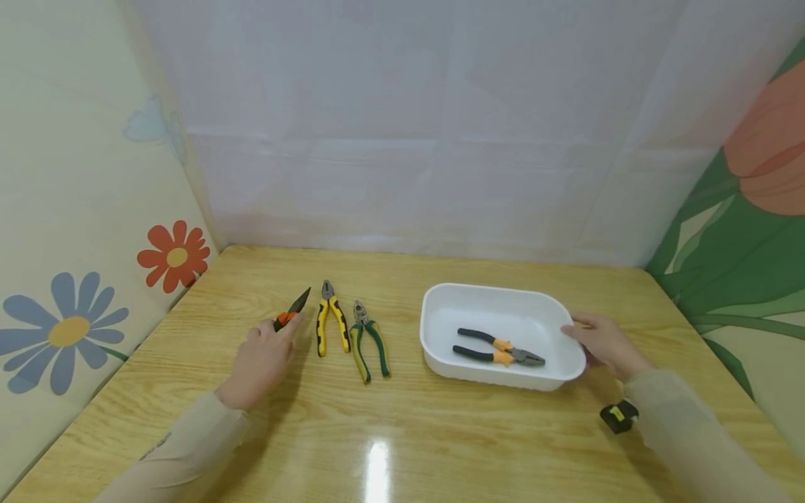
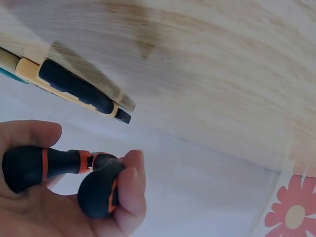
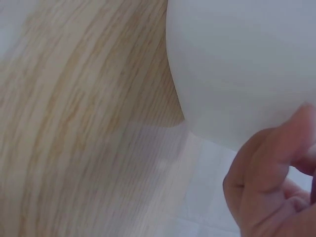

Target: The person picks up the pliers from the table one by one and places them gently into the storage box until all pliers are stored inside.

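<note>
One pair of red-banded pliers [image 2: 64, 163] sits gripped in the left hand [image 1: 259, 360]; the right hand [image 1: 606, 344] holds the box [image 1: 490, 375]; grasping seems current; lifting would call for a firm squeeze.

Wood-grain surface [image 1: 465, 433] with a glare [image 1: 377, 469] near, creased pale backdrop [image 1: 377, 105] at the far side, red flower [image 1: 177, 257] and blue flower [image 1: 69, 332] on the left wall [image 1: 56, 168], coral flower [image 1: 770, 147] and green leaves [image 1: 761, 258] on the right wall [image 1: 770, 370]

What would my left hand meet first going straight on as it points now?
Probably the yellow-and-black pliers, whose head lies just past the tip of the red-trimmed tool your left hand holds; it might narrowly miss them, as depth is unclear.
</note>
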A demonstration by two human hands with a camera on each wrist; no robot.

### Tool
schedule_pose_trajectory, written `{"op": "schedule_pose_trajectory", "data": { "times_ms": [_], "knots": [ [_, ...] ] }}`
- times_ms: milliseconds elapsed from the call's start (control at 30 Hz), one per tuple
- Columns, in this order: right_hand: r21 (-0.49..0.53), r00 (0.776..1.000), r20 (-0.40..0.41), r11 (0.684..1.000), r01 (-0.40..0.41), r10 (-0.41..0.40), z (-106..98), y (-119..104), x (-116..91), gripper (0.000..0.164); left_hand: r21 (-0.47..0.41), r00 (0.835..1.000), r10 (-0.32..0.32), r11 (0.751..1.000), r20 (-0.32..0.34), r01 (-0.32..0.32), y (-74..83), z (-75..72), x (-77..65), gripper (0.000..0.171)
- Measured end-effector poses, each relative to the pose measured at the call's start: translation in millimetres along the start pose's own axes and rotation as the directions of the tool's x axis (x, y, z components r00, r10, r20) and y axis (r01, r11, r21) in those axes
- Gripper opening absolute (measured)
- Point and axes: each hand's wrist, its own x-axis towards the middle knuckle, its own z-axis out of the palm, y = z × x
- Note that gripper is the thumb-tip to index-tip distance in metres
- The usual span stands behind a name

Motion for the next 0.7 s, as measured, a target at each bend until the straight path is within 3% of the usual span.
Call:
{"op": "schedule_pose_trajectory", "data": {
  "times_ms": [200,333,467,567,700],
  "knots": [
    [-0.007,1.000,-0.008,1.000,-0.003,0.003,0.2,0.0,1.0,0.059,-0.014,0.985,0.092,0.995,-0.149,-0.095,0.5,3.0,1.6,0.043],
    [-0.006,1.000,-0.006,1.000,-0.002,0.002,0.2,0.2,1.2,0.059,0.007,0.961,0.149,0.988,-0.233,-0.151,-0.4,5.4,2.5,0.046],
    [-0.001,1.000,-0.002,1.000,-0.007,0.007,0.4,1.0,1.3,0.059,0.022,0.927,0.206,0.978,-0.312,-0.210,-1.4,7.7,3.0,0.049],
    [0.004,1.000,0.003,1.000,-0.005,0.005,0.3,1.5,1.1,0.059,0.028,0.906,0.238,0.969,-0.349,-0.244,-2.2,8.8,4.6,0.049],
    [0.000,1.000,0.012,1.000,-0.005,0.005,-2.0,2.1,2.1,0.060,0.018,0.907,0.251,0.965,-0.338,-0.260,-2.0,7.6,6.7,0.046]
  ]
}}
